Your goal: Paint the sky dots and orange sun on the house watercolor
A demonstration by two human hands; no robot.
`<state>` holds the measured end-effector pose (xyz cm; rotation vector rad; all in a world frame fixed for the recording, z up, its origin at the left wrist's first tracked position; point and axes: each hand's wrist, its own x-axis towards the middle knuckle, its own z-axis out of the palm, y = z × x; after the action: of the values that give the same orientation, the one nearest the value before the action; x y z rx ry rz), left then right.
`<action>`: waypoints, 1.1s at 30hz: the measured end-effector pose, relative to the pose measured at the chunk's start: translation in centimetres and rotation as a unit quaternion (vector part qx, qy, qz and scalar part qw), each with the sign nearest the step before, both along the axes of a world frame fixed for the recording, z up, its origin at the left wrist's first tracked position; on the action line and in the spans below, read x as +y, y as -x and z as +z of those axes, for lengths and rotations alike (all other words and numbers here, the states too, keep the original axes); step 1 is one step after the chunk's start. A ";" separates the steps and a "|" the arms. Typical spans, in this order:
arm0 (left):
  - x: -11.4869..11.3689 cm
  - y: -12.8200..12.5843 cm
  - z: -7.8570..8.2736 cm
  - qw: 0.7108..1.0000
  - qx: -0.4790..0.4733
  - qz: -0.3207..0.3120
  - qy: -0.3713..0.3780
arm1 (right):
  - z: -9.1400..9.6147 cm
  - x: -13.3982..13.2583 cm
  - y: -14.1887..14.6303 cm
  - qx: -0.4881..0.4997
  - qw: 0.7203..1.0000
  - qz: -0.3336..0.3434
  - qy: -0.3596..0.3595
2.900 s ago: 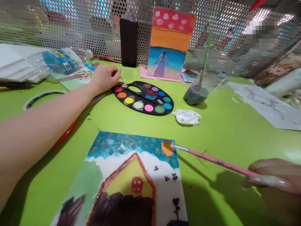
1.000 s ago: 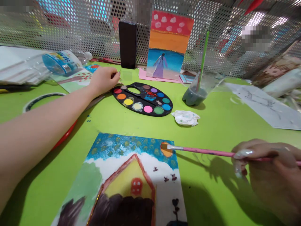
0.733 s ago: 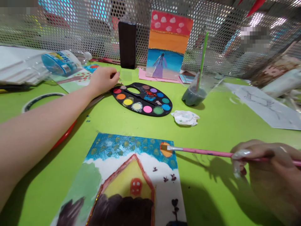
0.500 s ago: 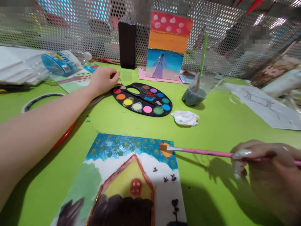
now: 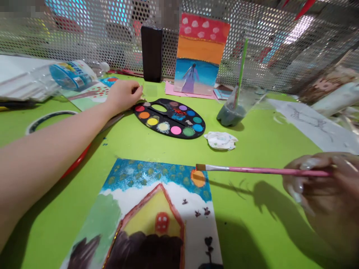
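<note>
My right hand [image 5: 322,186] holds a pink paintbrush [image 5: 260,170] by its handle, fingers wrapped round it. The flat brown bristles hover just above the orange sun at the top right corner of a painting [image 5: 165,198]. On that sheet are a blue dotted sky, a yellow house with a red window, and a green patch. My left hand [image 5: 126,94] rests with curled fingers at the left end of a black paint palette [image 5: 169,118]; whatever they may hold is hidden. Behind the brush lies a crumpled white tissue [image 5: 221,141].
A cut plastic cup [image 5: 231,114] of dark water holds a green stick. A phone [image 5: 152,54] and a finished-looking painting [image 5: 200,56] lean on the perforated metal screen. A plastic bottle [image 5: 73,74] lies at left, a sketch sheet [image 5: 311,121] at right. Red-handled scissors [image 5: 77,162] lie under my left forearm.
My right hand has lifted the paintbrush off the orange sun and moved slightly up and right. My left hand and the painting stay where they were.
</note>
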<state>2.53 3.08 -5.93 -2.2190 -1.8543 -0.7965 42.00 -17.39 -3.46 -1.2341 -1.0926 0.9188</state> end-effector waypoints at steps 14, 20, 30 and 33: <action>0.0 -0.2 0.1 1.000 -0.001 -0.001 -0.005 | -0.1 2.2 1.4 0.045 0.981 0.055 0.180; -0.1 -0.2 0.0 1.000 0.006 0.001 -0.010 | -1.4 3.2 1.5 0.105 0.975 0.131 0.148; -0.4 -0.3 0.2 1.000 0.006 0.009 0.004 | -2.9 4.3 1.1 0.102 0.975 0.141 0.141; -0.4 -0.4 0.2 1.000 0.006 0.008 0.004 | -3.1 4.4 1.1 0.092 0.976 0.144 0.136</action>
<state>2.91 2.69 -5.71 -2.2048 -1.8710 -0.7733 40.94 -13.00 -6.57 -1.1991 -1.0368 1.4151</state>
